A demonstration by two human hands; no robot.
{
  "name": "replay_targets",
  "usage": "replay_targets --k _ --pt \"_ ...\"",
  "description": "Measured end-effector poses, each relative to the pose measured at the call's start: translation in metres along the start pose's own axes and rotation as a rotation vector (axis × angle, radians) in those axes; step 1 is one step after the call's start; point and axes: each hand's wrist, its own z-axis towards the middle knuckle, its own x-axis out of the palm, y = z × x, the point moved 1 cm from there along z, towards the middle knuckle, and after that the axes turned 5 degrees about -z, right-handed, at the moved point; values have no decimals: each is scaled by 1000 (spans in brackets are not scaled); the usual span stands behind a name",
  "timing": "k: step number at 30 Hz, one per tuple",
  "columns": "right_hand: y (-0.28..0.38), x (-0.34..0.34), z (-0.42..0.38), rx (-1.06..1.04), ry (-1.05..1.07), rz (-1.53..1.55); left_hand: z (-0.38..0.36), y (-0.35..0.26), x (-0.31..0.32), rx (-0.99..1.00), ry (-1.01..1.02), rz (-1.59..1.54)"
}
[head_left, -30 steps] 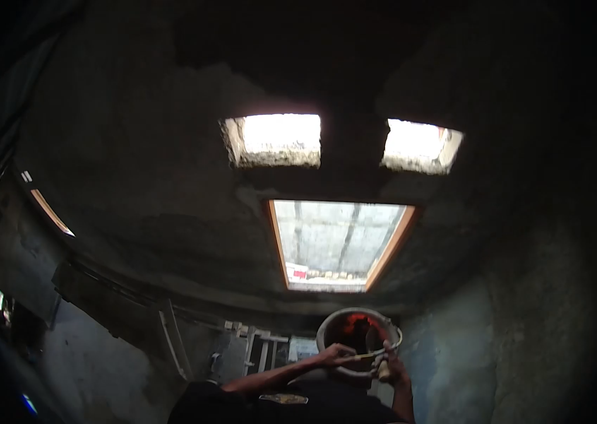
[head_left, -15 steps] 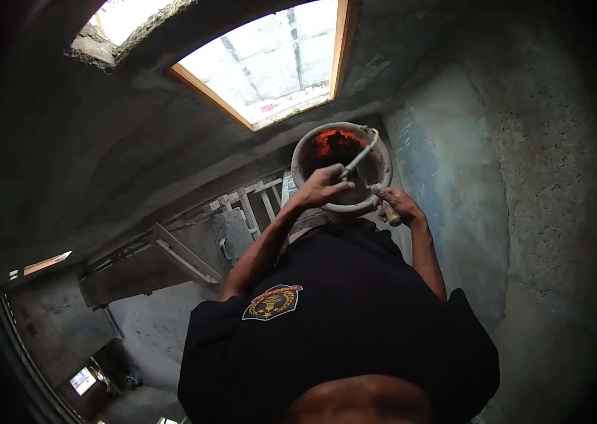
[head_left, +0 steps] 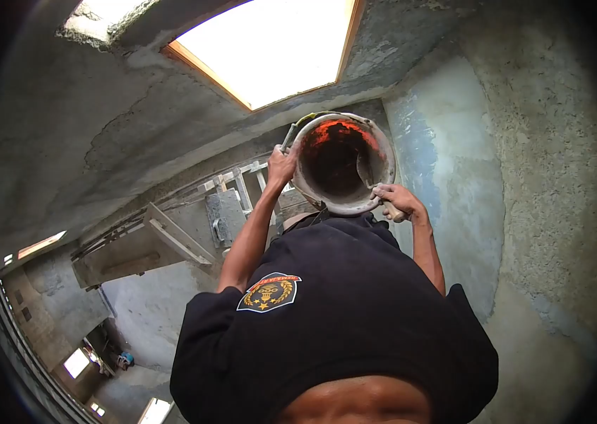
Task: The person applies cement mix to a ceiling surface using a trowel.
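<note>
This was a building site indoors, shown by the rough, patchy grey plastered wall (head_left: 545,177), the raw-edged square wall opening (head_left: 104,25), and the scaffold-like pale wooden frame (head_left: 243,191) below the wood-framed window (head_left: 277,49).

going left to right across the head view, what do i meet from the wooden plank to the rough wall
wooden plank → left hand → bucket → right hand → rough wall
</note>
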Motion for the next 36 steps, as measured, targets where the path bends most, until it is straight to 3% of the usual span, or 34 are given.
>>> replay_targets --k 1,3,5,7,10,15,18,19,21,25,27,29,33,35,36 --pt "-1 -1 -2 4 -5 14 5 8 6 8 -159 195" --pt "-6 -4 -1 6 6 41 11 14 11 -16 -191 265" --pt "-9 -3 -1 -35 26 84 13 11 6 -181 105 130" --pt "-9 -5 -1 -19 34 76 13 14 8 -73 5 223" --pt "-2 2 -20 -93 41 103 6 8 2 -79 156 192" --pt "1 -3 -29 -56 36 59 -13 -5 3 33 154 255" --pt "4 -2 -8 -22 50 -427 -19 -10 6 108 118 242" --pt "3 -2 1 -20 48 -421 -20 -10 7 109 124 246" --pt "5 2 16 -153 -245 -928 -22 -11 8 160 87 230" --pt "27 4 12 19 -271 -702 -24 -12 10 153 49 260" --pt "25 2 19 86 -186 -706 -27 -11 10 146 54 255" --pt "8 -1 36 -222 -321 -868 -30 -11 9 161 51 238" --pt "9 0 47 -213 -316 -957 -30 -9 11 149 67 254" --pt "-5 -3 66 -188 -428 -1103 -34 -9 12 219 37 233" --pt "0 1 63 -285 -491 -1165 -34 -9 11 221 32 223"
